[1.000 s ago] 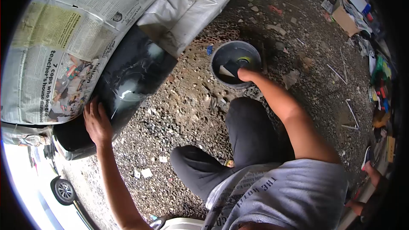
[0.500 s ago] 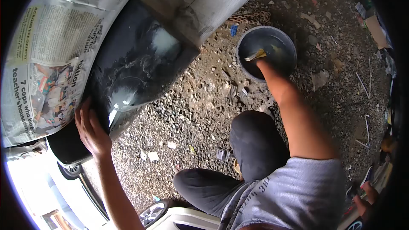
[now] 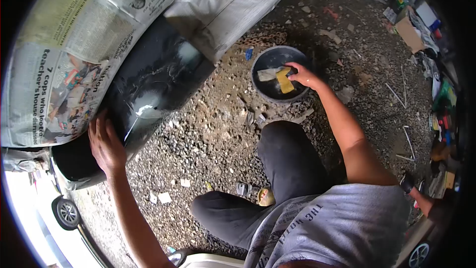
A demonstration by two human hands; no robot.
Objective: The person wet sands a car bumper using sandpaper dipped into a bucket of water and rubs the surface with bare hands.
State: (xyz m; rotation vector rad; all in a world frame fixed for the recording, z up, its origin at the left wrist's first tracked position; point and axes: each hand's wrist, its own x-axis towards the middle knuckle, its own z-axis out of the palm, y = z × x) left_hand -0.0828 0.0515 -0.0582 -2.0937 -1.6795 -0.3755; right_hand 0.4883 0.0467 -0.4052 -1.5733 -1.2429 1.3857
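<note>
My left hand [image 3: 107,146] lies with fingers outstretched on a black car bumper [image 3: 148,89], which is wet and has pale grey patches. My right hand [image 3: 303,75] is above a dark bucket [image 3: 255,87], at its right side. Between thumb and fingers it pinches a yellow sheet [image 3: 284,80], sandpaper by its look. Against that sheet, on its left, is a whitish piece [image 3: 268,74]; whether my hand also holds it I cannot tell. Murky water [image 3: 277,59] shows inside the bucket.
Newspaper [image 3: 74,69] covers the bodywork above the bumper. A grey sheet [image 3: 228,5] hangs beside it. Gravel [image 3: 208,139] with litter surrounds my bent knees. A rusty chain [image 3: 263,39] lies behind the bucket. At right are clutter and another person's leg [image 3: 422,201].
My right hand has come up out of the bucket's water, bringing the yellow sheet into full view. My left hand stays on the bumper. The camera view has shifted.
</note>
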